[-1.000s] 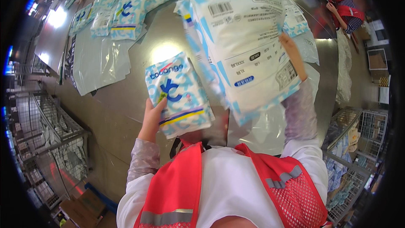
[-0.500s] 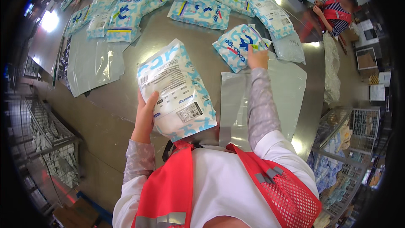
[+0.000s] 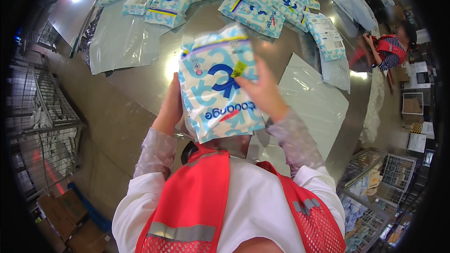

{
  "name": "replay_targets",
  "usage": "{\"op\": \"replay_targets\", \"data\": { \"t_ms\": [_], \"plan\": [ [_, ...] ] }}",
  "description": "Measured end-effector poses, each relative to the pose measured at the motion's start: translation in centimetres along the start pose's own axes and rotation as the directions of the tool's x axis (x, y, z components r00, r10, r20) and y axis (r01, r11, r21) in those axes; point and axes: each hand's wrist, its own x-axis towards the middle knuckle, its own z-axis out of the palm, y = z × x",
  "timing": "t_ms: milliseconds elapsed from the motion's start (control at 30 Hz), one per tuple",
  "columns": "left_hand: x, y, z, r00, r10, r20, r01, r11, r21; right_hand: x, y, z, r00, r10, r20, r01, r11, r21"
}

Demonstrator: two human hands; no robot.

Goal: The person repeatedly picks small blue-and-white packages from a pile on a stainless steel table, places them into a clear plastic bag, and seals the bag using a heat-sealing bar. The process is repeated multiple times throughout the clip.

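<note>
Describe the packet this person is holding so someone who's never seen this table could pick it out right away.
Start at the big grey table. Near its front edge, above the red vest, both hands, left hand and right hand, hold up one soft blue-and-white packet. Unlike the similar packets lying flat at the far side, it is lifted off the table.

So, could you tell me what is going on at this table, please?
A person in a red vest holds a blue-and-white soft packet up with both hands, the left hand along its edge and the right hand across its front. More such packets and clear plastic bags lie on the table. Another person works at the far right.
</note>
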Motion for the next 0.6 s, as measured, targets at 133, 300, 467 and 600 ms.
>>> {"op": "replay_targets", "data": {
  "t_ms": [133, 300, 467, 600],
  "plan": [
    [3.6, -2.7, -5.0, 0.982, -0.167, -0.085, 0.153, 0.976, -0.155, -0.2, 0.2, 1.6, 0.990, -0.133, -0.041, 0.121, 0.969, -0.216],
    [1.3, -0.6, -0.9, 0.993, -0.109, 0.037, 0.110, 0.994, -0.020, -2.8, 3.0, 0.2, 0.989, 0.083, 0.122, -0.106, 0.974, 0.202],
    [-1.7, 3.8, 0.7, 0.954, 0.148, 0.261, -0.291, 0.668, 0.685, -8.5, 9.9, 1.2, 0.824, 0.559, 0.093, -0.416, 0.486, 0.768],
    [3.2, -0.2, -4.7, 0.960, 0.220, 0.173, -0.277, 0.840, 0.466, -11.4, 10.3, 1.7, 0.787, 0.611, -0.085, -0.477, 0.689, 0.545]
  ]
}}
